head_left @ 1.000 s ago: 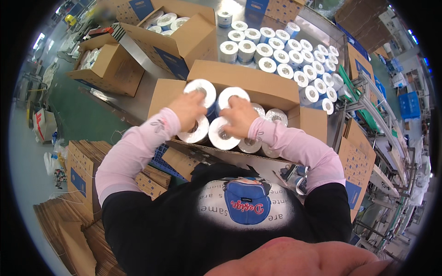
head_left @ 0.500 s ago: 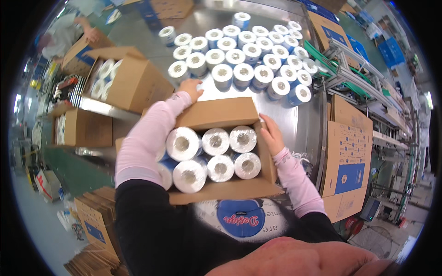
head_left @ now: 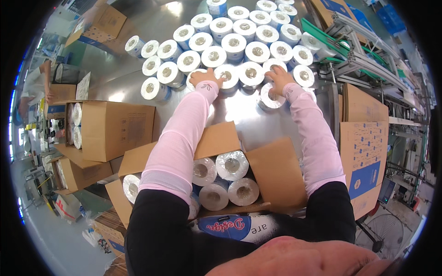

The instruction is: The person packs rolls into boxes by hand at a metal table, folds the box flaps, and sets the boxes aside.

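Reaching out over the open cardboard box [head_left: 271, 172], the person has both hands at the near edge of a crowd of wrapped white rolls [head_left: 234, 43] standing on end on the shiny metal surface [head_left: 119, 80]. The left hand [head_left: 206, 77] lies on top of a roll [head_left: 197, 78] in the front row, fingers curled down over it; whether they grip it cannot be told. The right hand [head_left: 279, 76] rests with fingers spread across the top of another roll [head_left: 269, 97] set slightly nearer than its row. Each roll's long axis points straight up, core holes facing the camera, and the rest of the stock lies beyond the fingertips, away from the body. The box sits between the forearms, close to the chest, already partly filled with rolls lying on their sides [head_left: 232, 165].
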`<state>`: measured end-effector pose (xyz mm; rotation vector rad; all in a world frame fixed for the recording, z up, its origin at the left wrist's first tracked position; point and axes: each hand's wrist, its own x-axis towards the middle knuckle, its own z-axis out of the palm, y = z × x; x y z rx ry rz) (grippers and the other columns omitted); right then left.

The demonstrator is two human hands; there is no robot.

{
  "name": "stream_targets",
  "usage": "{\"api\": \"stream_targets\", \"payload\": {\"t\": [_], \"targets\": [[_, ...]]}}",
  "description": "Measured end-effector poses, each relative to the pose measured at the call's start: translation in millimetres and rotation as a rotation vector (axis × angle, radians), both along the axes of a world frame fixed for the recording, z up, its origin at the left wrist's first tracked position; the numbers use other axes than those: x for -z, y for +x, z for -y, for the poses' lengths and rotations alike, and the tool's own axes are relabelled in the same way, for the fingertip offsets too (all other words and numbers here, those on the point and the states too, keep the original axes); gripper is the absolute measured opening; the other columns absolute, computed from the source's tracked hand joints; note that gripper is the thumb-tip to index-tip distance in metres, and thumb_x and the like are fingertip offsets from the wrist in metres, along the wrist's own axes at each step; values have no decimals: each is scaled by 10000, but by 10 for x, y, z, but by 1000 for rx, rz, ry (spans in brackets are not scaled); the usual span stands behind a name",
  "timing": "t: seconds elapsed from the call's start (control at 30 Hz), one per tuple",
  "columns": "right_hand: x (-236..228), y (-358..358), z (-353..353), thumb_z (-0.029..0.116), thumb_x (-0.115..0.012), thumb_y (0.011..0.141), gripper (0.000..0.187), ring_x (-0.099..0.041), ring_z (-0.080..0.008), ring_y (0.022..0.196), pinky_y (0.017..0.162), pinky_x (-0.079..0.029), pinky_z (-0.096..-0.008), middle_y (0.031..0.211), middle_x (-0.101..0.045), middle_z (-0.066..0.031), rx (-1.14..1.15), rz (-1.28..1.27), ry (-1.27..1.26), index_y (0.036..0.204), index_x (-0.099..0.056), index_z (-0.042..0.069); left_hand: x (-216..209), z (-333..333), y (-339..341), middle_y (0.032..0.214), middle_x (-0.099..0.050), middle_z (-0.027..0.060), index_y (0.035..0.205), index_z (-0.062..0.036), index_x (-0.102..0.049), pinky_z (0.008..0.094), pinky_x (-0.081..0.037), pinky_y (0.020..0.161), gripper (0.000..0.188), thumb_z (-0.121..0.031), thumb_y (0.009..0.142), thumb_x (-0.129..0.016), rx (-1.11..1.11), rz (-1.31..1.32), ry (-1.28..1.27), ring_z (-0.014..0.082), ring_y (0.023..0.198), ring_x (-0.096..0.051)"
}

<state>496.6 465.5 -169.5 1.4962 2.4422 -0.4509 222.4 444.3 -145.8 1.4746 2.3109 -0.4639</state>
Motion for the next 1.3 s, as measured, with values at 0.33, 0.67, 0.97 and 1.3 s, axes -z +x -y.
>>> {"api": "stream_targets", "payload": {"t": [0.33,0.67,0.97,1.3], "targets": [[-52,-117,522,252,-613,812,481,-342,-355,1360,1129,-145,-591,1389,-437,-208,62,211,35,1290,-566,216,42,142,-321,1278,-599,111,1238,-207,-620,405,-462,991,624,-503,703,-739,-34,135,-70,305,1200,-562],[476,264,1808,310,-714,714,346,-545,-290,1131,1057,-324,-551,1086,-591,-135,252,-165,160,1037,-700,186,-130,756,-841,949,-669,111,1000,-89,-644,311,-501,804,450,-350,655,-768,-13,659,332,228,883,-639],[-838,985,1919,85,-575,758,264,-609,-113,640,581,-482,-270,746,-663,-45,612,-901,292,992,-682,25,-2064,1982,-746,1175,-623,110,1222,-3,-536,335,-489,909,379,-122,874,-633,-204,2074,389,180,1057,-603],[-764,655,2439,311,-604,811,343,-646,-351,1010,895,-510,-405,1081,-667,-210,448,-112,-99,1051,-674,76,-2188,3496,-582,1000,-527,141,925,-81,-621,382,-463,817,350,-156,633,-799,723,759,325,323,929,-546]]}}
